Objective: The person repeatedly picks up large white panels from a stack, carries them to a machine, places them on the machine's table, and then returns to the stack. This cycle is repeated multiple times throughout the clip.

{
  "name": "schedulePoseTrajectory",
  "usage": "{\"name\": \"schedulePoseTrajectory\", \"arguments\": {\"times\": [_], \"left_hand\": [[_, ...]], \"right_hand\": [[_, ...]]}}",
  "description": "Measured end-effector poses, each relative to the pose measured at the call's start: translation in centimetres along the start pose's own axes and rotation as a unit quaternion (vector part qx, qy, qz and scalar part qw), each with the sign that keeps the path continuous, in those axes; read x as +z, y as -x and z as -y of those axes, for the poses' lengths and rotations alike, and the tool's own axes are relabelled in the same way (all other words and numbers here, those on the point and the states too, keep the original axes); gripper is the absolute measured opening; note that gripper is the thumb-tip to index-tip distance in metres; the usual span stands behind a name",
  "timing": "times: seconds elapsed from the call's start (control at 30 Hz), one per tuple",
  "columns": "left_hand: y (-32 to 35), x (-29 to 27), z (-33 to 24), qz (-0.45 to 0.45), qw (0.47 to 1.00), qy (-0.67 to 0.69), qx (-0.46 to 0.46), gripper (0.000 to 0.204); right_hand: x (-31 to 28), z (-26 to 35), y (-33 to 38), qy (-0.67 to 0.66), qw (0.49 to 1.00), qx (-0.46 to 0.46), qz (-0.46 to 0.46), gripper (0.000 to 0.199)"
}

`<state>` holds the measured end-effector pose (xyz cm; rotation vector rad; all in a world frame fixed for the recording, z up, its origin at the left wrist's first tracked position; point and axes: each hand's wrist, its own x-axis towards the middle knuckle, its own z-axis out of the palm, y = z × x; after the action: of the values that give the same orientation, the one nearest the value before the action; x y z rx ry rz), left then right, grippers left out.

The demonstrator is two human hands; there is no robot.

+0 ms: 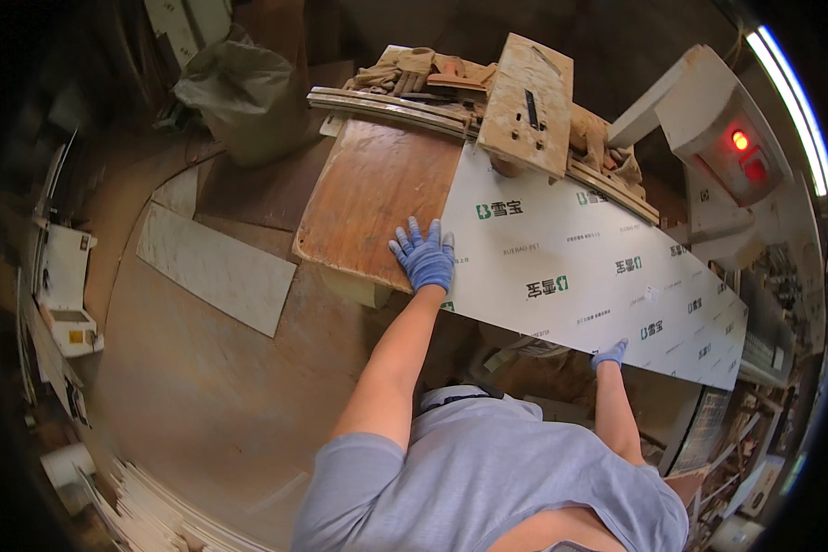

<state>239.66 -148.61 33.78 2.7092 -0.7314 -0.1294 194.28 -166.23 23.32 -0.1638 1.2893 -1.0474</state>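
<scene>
Centre right, your flat white printed panel [589, 267] is laid out, unreleased: blue-gloved left hand [425, 259] fingers apart; blue-gloved right hand [609, 354] at its lower edge, grip too hidden to tell.

The person wears a loose greyish-blue T-shirt [488, 469] with short sleeves [363, 474] and a curved neckline [561, 505], a black band [492, 390] at the waist, and blue work gloves [427, 267], the left one paler and greyish at the fingertips [412, 225].

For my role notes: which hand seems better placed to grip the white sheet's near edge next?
Probably the right hand: it is at that edge of the white sheet, while the left hand lies spread where sheet meets brown board.
</scene>
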Motion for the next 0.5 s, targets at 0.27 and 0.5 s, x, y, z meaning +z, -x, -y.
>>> {"name": "schedulePoseTrajectory", "arguments": {"times": [0.27,0.5], "left_hand": [[0.5,0.1,0.5,0.001,0.999,-0.053,-0.014,0.048],[-0.1,0.4,0.0,0.008,0.998,-0.067,-0.005,0.05]], "right_hand": [[6.5,-2.7,6.2,0.024,0.935,-0.174,-0.307,0.071],[5.9,-3.1,4.7,-0.02,0.915,-0.24,-0.324,0.065]]}}
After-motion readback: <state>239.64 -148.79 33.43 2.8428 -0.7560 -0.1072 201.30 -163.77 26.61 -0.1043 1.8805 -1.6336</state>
